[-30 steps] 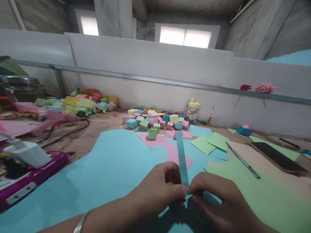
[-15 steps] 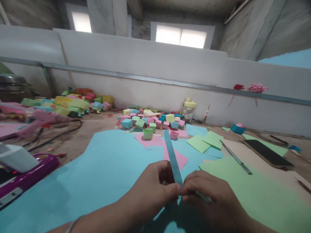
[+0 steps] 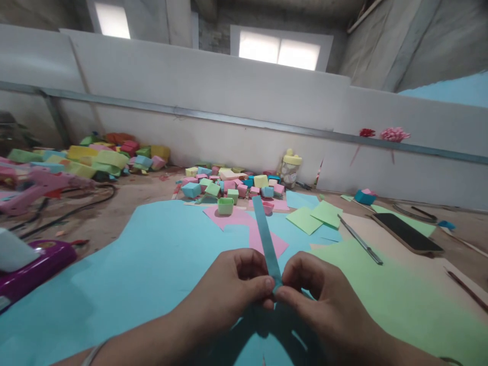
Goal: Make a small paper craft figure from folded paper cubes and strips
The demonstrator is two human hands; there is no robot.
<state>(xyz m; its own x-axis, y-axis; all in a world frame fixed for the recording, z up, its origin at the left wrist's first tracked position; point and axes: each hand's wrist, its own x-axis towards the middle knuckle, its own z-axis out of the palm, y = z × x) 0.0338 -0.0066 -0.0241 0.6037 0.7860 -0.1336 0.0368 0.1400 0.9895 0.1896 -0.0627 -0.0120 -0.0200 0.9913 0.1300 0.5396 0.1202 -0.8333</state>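
A narrow blue paper strip point(image 3: 266, 234) slants up and away from between my hands, above the large blue paper sheet point(image 3: 168, 254). My left hand point(image 3: 234, 282) pinches the strip's near end between thumb and fingers. Right beside it, my right hand point(image 3: 324, 292) has thumb and forefinger closed on the same near end, where the paper looks folded. The exact shape of that end is partly hidden by the fingertips. Beyond the strip's far tip lie a small green paper box point(image 3: 225, 206) and a pink one point(image 3: 268, 207).
Behind stands a pile of small paper boxes point(image 3: 232, 185) beside a yellow-lidded jar point(image 3: 290, 168). To the right are green paper squares point(image 3: 305, 219), a metal cutter knife point(image 3: 360, 239), a phone point(image 3: 406, 232) and a pencil point(image 3: 467, 290). A pink glue gun point(image 3: 41, 185) lies left.
My right hand has shifted its grip, with thumb and forefinger now meeting at the strip's near end. The whole view has moved slightly, so things appear further left and higher.
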